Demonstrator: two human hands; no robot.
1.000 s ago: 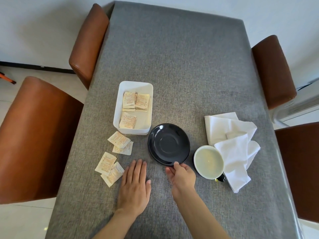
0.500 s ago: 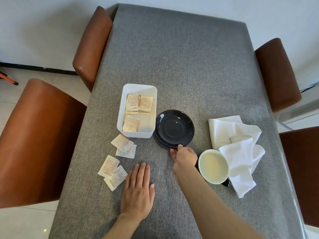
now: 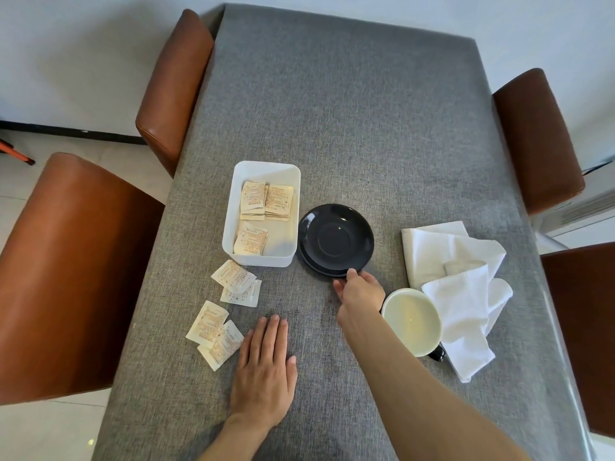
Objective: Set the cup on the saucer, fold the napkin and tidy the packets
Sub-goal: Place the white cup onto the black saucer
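The right hand (image 3: 360,292) pinched the black saucer's (image 3: 336,240) near rim, its grip hiding that edge; the left hand (image 3: 264,371) lay flat and open on the surface (image 3: 349,128), with bare room between them.

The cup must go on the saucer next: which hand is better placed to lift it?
Probably the right hand: it touches the saucer rim, beside the cup. The left hand lies flat, farther away.

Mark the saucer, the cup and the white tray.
saucer (image 3: 334,241): head view, on its dark centre well.
cup (image 3: 411,321): head view, on its pale inside bottom.
white tray (image 3: 266,165): head view, on its far rim.
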